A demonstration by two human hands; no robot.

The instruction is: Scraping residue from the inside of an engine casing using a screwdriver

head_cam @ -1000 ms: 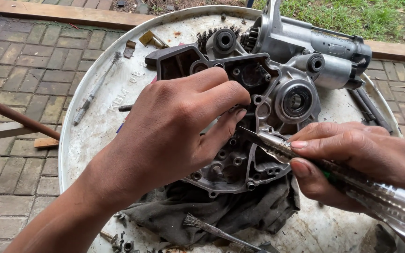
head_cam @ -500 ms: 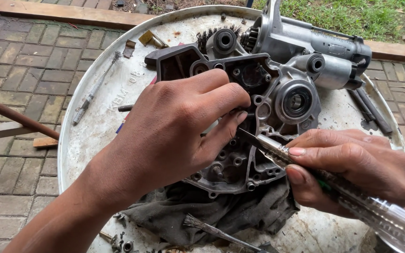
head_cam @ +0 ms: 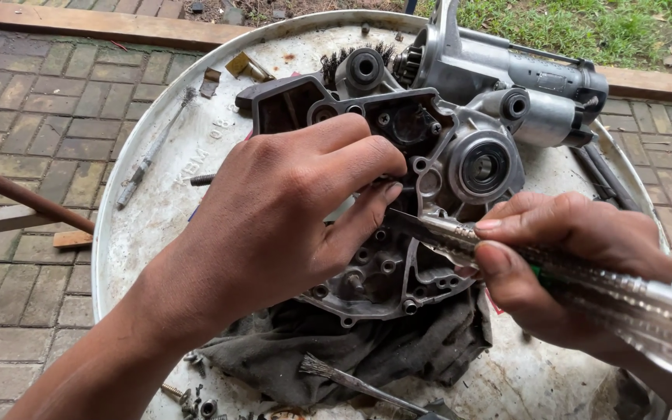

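Head view, looking down: grey metal engine casing lying flat near the middle of a round pale metal tray, lower edge resting on a dark grey rag. Left hand spread over the casing's left half, fingers curled down onto it, pressing rather than closed round anything. Right hand wrapped tight around the clear handle of a screwdriver, thumb and forefinger pinched on the shaft, flat tip laid against the casing just beside the left fingertips. Round bearing seat open to view at the casing's right. Behind, touching the casing's top edge, a silver starter motor lying across the tray. Wire brush on the rag near the bottom. Long thin bolt on the tray's left part, well apart from the hands. Loose screws and nuts at the lower rim. Brick paving all around, grass at the top right.
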